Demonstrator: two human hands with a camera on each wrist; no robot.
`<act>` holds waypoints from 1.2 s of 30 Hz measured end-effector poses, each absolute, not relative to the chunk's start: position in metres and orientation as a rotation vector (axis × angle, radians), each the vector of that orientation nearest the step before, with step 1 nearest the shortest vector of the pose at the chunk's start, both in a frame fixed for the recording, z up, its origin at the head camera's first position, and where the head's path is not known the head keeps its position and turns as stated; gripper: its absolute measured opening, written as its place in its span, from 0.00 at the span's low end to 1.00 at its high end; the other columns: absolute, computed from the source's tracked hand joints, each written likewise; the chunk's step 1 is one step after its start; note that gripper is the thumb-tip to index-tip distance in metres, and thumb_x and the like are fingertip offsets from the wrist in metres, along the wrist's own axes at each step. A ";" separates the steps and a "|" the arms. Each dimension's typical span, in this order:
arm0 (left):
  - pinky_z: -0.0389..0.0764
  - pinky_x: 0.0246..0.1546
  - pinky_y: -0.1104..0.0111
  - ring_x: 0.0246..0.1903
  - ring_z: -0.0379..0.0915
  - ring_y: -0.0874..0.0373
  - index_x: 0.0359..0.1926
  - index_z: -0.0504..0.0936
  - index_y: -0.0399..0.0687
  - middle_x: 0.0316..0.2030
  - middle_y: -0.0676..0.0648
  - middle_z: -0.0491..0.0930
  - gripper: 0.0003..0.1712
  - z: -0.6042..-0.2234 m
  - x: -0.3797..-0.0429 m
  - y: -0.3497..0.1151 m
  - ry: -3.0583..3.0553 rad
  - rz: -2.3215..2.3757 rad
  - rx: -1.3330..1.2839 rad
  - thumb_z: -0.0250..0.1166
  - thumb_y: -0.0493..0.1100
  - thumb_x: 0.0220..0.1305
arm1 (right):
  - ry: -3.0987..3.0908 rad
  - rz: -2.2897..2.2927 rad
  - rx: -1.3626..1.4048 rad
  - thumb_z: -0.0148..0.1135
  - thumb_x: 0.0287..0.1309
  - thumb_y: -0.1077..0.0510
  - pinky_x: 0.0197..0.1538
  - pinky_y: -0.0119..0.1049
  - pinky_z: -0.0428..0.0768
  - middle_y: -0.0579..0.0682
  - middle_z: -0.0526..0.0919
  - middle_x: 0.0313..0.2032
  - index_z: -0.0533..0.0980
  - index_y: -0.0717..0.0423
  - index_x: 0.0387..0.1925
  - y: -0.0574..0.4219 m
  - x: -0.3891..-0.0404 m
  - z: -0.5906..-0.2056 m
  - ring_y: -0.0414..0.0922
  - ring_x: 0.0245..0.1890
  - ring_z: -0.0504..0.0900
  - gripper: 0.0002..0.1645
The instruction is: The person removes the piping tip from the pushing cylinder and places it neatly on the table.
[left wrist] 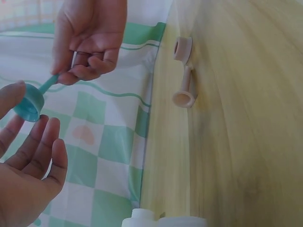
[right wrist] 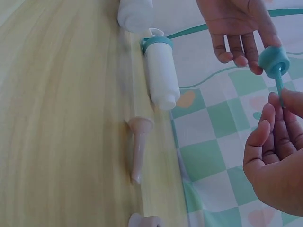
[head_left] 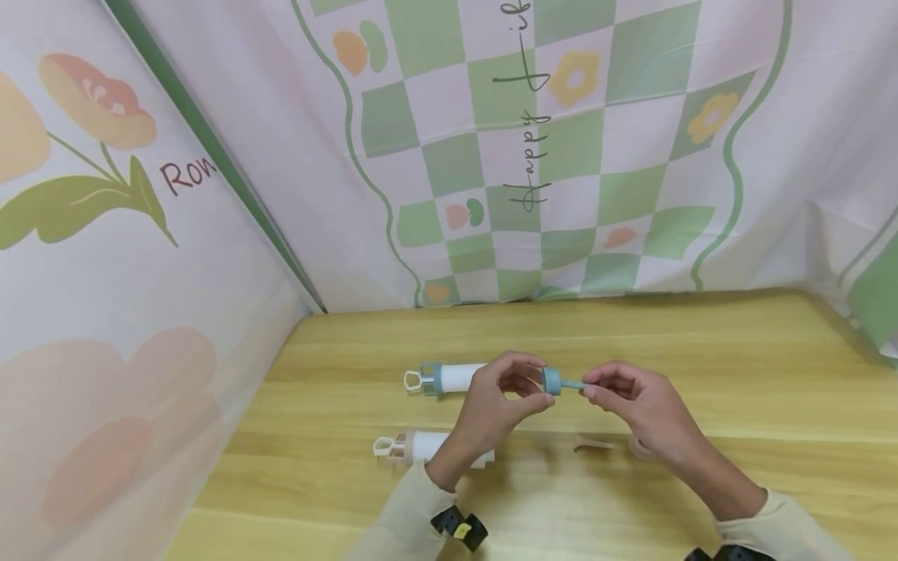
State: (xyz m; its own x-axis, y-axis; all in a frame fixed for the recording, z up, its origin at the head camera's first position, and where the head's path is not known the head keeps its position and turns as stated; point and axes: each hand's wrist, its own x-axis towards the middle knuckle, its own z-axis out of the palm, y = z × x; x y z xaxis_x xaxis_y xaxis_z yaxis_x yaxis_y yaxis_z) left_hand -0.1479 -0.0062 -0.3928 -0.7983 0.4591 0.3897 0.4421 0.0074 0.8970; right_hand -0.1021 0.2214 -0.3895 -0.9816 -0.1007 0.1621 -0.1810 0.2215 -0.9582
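Above the table, my left hand (head_left: 494, 401) pinches a teal cap (head_left: 551, 381) between thumb and fingers. A thin teal stem (head_left: 571, 384) sticks out of the cap to the right, its end pinched by the thumb and fingertips of my right hand (head_left: 648, 413). The cap looks hollow and cup-like in the left wrist view. Behind my left hand lies a white tube (head_left: 459, 377) with a teal collar and a white loop handle; the hand hides its right end. Nearer, partly covered by my left wrist, is a similar white tube (head_left: 428, 447) with a beige collar.
Below the hands, a beige tube piece (head_left: 592, 443) with one flared end lies on the wooden table (head_left: 337, 335). A beige ring-like cap (right wrist: 144, 221) lies beside it, partly hidden by the right hand in the head view. Printed cloth (head_left: 435, 164) hangs along the table's far edge.
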 end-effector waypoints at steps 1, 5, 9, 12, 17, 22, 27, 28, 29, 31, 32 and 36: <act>0.83 0.41 0.66 0.34 0.79 0.63 0.52 0.80 0.42 0.39 0.45 0.83 0.19 -0.393 -0.148 -0.006 2.219 1.969 0.988 0.73 0.34 0.60 | -2.393 1.904 0.286 0.62 0.68 0.62 0.45 0.30 0.81 0.50 0.86 0.40 0.77 0.68 0.47 0.221 -0.102 -0.389 0.40 0.40 0.84 0.13; 0.83 0.41 0.65 0.34 0.79 0.64 0.52 0.81 0.41 0.39 0.44 0.84 0.20 -0.393 -0.147 -0.005 2.221 1.959 0.978 0.73 0.34 0.59 | -2.387 1.898 0.300 0.62 0.68 0.62 0.44 0.31 0.82 0.51 0.86 0.39 0.77 0.68 0.47 0.220 -0.102 -0.387 0.40 0.40 0.84 0.12; 0.83 0.42 0.61 0.34 0.79 0.65 0.52 0.81 0.40 0.39 0.42 0.85 0.20 -0.392 -0.147 -0.005 2.224 1.951 0.988 0.74 0.34 0.58 | -2.391 1.882 0.307 0.63 0.68 0.62 0.45 0.31 0.82 0.53 0.86 0.40 0.78 0.68 0.46 0.217 -0.102 -0.385 0.40 0.39 0.84 0.12; 0.83 0.42 0.60 0.34 0.79 0.65 0.52 0.81 0.38 0.40 0.41 0.85 0.20 -0.392 -0.146 -0.005 2.217 1.952 0.999 0.73 0.34 0.59 | -2.381 1.891 0.313 0.63 0.68 0.62 0.44 0.31 0.82 0.54 0.86 0.40 0.78 0.68 0.46 0.216 -0.102 -0.385 0.41 0.39 0.84 0.12; 0.83 0.42 0.64 0.34 0.79 0.66 0.52 0.82 0.37 0.39 0.41 0.85 0.19 -0.394 -0.146 -0.006 2.203 1.958 0.999 0.73 0.34 0.59 | -2.360 1.917 0.337 0.62 0.67 0.63 0.44 0.31 0.82 0.54 0.86 0.39 0.78 0.69 0.46 0.213 -0.102 -0.385 0.42 0.38 0.84 0.11; 0.83 0.42 0.63 0.35 0.79 0.66 0.52 0.83 0.37 0.40 0.39 0.85 0.20 -0.395 -0.146 -0.007 2.207 1.961 1.003 0.73 0.34 0.59 | -2.352 1.925 0.356 0.62 0.67 0.63 0.43 0.31 0.82 0.54 0.85 0.38 0.77 0.69 0.45 0.210 -0.101 -0.384 0.42 0.38 0.84 0.11; 0.84 0.43 0.61 0.35 0.80 0.65 0.53 0.84 0.36 0.40 0.40 0.85 0.20 -0.397 -0.146 -0.007 2.203 1.982 0.976 0.73 0.33 0.59 | -2.332 1.958 0.364 0.62 0.67 0.63 0.41 0.32 0.82 0.53 0.85 0.37 0.77 0.70 0.45 0.207 -0.101 -0.383 0.43 0.36 0.83 0.11; 0.84 0.43 0.61 0.36 0.80 0.65 0.53 0.84 0.37 0.40 0.40 0.86 0.20 -0.398 -0.146 -0.008 2.203 1.985 0.967 0.73 0.34 0.59 | -2.326 1.971 0.370 0.62 0.68 0.63 0.40 0.33 0.82 0.53 0.85 0.37 0.77 0.70 0.45 0.206 -0.101 -0.383 0.43 0.36 0.82 0.11; 0.84 0.42 0.61 0.36 0.80 0.65 0.53 0.84 0.37 0.40 0.41 0.86 0.20 -0.398 -0.146 -0.008 2.206 1.984 0.960 0.73 0.34 0.59 | -2.322 1.984 0.374 0.62 0.68 0.63 0.40 0.33 0.81 0.53 0.85 0.37 0.77 0.70 0.45 0.205 -0.102 -0.383 0.43 0.35 0.82 0.11; 0.84 0.42 0.61 0.35 0.80 0.65 0.53 0.85 0.37 0.40 0.42 0.86 0.20 -0.398 -0.146 -0.008 2.217 1.977 0.953 0.74 0.34 0.58 | -2.323 1.996 0.382 0.62 0.68 0.63 0.39 0.33 0.81 0.52 0.84 0.37 0.77 0.70 0.45 0.204 -0.102 -0.384 0.44 0.35 0.82 0.11; 0.84 0.41 0.61 0.35 0.80 0.65 0.53 0.85 0.37 0.40 0.42 0.86 0.20 -0.398 -0.146 -0.008 2.224 1.972 0.954 0.74 0.35 0.58 | -2.324 2.000 0.384 0.61 0.68 0.63 0.39 0.33 0.81 0.52 0.84 0.38 0.77 0.70 0.45 0.204 -0.102 -0.384 0.44 0.36 0.82 0.11; 0.84 0.40 0.63 0.35 0.80 0.65 0.52 0.85 0.37 0.40 0.43 0.86 0.19 -0.398 -0.146 -0.007 2.242 1.967 0.944 0.73 0.34 0.58 | -2.335 2.001 0.370 0.62 0.68 0.62 0.40 0.34 0.81 0.53 0.84 0.38 0.77 0.70 0.45 0.203 -0.101 -0.384 0.45 0.36 0.82 0.12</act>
State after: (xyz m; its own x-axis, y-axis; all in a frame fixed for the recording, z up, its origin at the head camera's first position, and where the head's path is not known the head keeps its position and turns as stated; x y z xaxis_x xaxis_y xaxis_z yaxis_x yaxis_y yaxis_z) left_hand -0.1459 -0.0072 -0.3983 -0.8180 0.4404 0.3700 0.4241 0.0274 0.9052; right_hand -0.1012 0.2034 -0.3837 -0.9706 -0.1515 0.1872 -0.2082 0.1371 -0.9684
